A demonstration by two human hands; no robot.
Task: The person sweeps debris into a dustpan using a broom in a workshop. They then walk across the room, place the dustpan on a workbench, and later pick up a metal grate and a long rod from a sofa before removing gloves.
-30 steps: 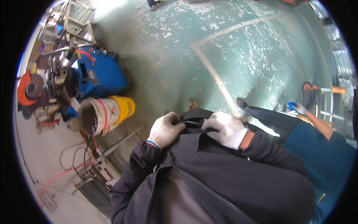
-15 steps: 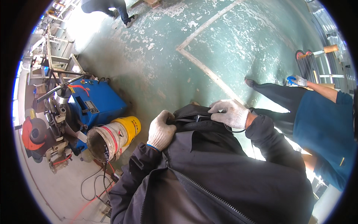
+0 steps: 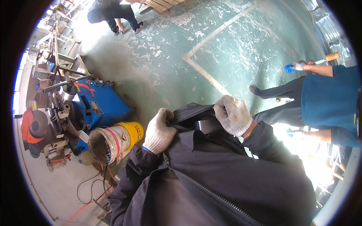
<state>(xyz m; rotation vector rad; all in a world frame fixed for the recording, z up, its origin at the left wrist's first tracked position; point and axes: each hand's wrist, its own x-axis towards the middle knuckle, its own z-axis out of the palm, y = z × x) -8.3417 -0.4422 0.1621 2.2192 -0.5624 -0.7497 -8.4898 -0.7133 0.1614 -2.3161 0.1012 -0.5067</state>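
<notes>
At waist height in front of me is a black bag [image 3: 189, 112] with a mesh-like flap, its mouth spread apart. My left hand [image 3: 160, 132], in a white knitted work glove, grips the bag's left edge with thumb and fingers closed. Fingers curled, my right hand [image 3: 233, 116] in a matching glove pinches the bag's right edge. Between the two hands, a dark, smooth-faced box-shaped device [image 3: 206, 126] shows inside the bag. Its lower part is hidden by my dark jacket [image 3: 233, 169].
To the left stand a blue machine [image 3: 103, 101], a red-and-grey cutting machine [image 3: 34, 126] and a yellow-and-white bucket [image 3: 128, 135]. Cables [image 3: 90, 188] lie below it. A co-worker in a blue shirt [image 3: 328, 101] is at the right; another person [image 3: 113, 15] crouches far left.
My right hand has risen slightly, lifting the bag's flap, and more of the device inside shows. The blue-shirted co-worker's arm has moved up; the far person has come further into view.
</notes>
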